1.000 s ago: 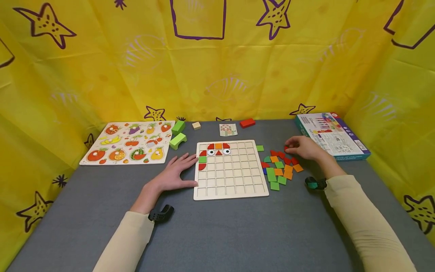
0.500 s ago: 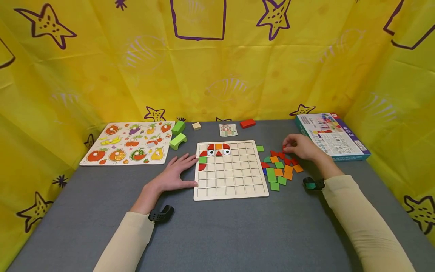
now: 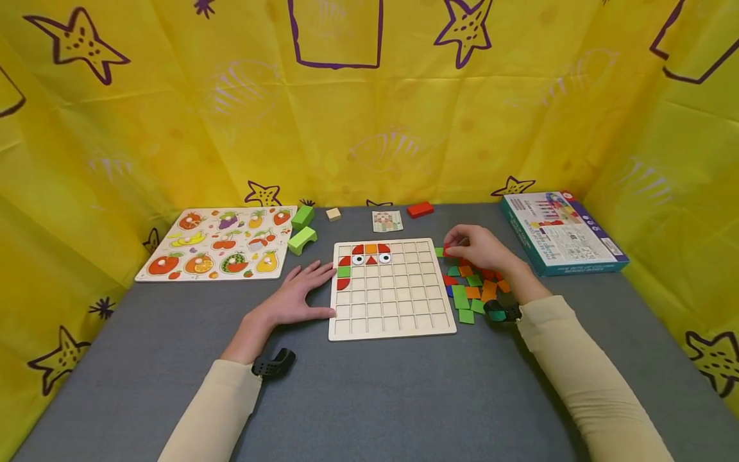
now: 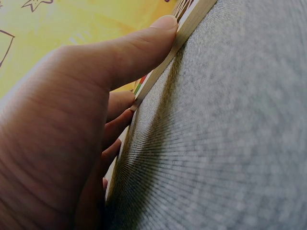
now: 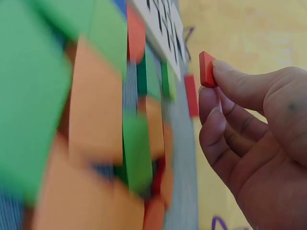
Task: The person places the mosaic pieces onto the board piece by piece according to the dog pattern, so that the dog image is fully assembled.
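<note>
A wooden grid board (image 3: 398,309) lies flat on the table, with red, orange, green and eye tiles (image 3: 385,258) set in its upper left cells. My left hand (image 3: 296,296) is spread at the board's left side; its thumb and fingertips touch the edge, seen close up in the left wrist view. Between thumb and fingertips, my right hand (image 3: 480,248) pinches a small red tile (image 5: 207,70), raised just right of the board's upper right corner. Below that hand lie loose green, orange and red tiles (image 3: 460,296), some hidden behind it.
A fruit puzzle board (image 3: 219,244) and green blocks (image 3: 303,239) are at the left. Behind the grid board are a small wooden block (image 3: 333,214), a pattern card (image 3: 387,221) and a red block (image 3: 420,210). A flat box (image 3: 568,231) lies back right. Yellow cloth (image 3: 369,128) encloses the table.
My right hand has moved left from the far side of the tile pile toward the grid board, carrying the red tile. The left hand and the board have stayed in place.
</note>
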`<state>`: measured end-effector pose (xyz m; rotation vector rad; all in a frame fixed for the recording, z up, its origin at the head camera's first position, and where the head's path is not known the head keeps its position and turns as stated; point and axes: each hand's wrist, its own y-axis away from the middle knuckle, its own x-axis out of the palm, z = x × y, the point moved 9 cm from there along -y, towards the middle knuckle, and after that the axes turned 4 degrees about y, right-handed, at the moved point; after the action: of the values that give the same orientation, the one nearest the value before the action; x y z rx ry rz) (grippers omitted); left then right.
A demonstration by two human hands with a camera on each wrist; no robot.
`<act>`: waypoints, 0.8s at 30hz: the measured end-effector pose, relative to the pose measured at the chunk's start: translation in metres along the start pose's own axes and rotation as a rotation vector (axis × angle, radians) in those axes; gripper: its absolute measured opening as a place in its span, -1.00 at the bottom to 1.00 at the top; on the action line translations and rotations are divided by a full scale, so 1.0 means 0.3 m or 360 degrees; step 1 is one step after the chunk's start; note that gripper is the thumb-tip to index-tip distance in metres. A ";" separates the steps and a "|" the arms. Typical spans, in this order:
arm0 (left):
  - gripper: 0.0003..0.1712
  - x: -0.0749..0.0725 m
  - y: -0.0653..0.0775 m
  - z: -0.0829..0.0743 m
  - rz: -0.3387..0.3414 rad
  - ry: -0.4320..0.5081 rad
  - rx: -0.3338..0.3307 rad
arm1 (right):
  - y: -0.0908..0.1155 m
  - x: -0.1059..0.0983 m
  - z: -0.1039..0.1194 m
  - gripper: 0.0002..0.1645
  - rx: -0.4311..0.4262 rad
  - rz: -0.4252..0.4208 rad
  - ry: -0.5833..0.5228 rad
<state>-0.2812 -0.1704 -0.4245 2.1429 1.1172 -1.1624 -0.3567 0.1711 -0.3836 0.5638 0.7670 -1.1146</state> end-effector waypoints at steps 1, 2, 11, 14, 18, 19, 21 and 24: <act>0.11 0.002 0.000 0.000 0.0001 0.0002 0.0002 | -0.007 0.012 0.016 -0.83 -0.0012 0.0006 -0.0003; 0.11 0.003 -0.001 0.001 0.0001 0.0005 0.0003 | -0.013 0.025 0.032 -0.83 -0.0026 0.0015 -0.0012; 0.10 0.010 -0.003 0.006 -0.0013 0.0001 0.0036 | -0.066 0.129 0.161 -0.87 -0.0147 0.0111 -0.0073; 0.10 0.012 -0.004 0.010 -0.0014 -0.0002 0.0036 | -0.084 0.163 0.194 -0.88 -0.0182 0.0140 -0.0068; 0.10 0.011 -0.003 0.013 -0.0008 -0.0002 0.0027 | -0.104 0.203 0.234 -0.88 -0.0231 0.0178 -0.0052; 0.10 0.010 -0.003 0.012 -0.0008 -0.0005 0.0026 | -0.108 0.211 0.243 -0.88 -0.0246 0.0184 -0.0045; 0.10 0.006 -0.003 0.011 -0.0011 -0.0009 0.0027 | -0.113 0.227 0.263 -0.87 -0.0278 0.0197 -0.0043; 0.10 0.001 -0.005 0.007 -0.0019 -0.0009 0.0033 | -0.122 0.247 0.281 -0.88 -0.0291 0.0205 -0.0049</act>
<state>-0.2832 -0.1709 -0.4260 2.1502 1.1216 -1.1895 -0.3516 0.0533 -0.3902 0.4345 0.7858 -0.9218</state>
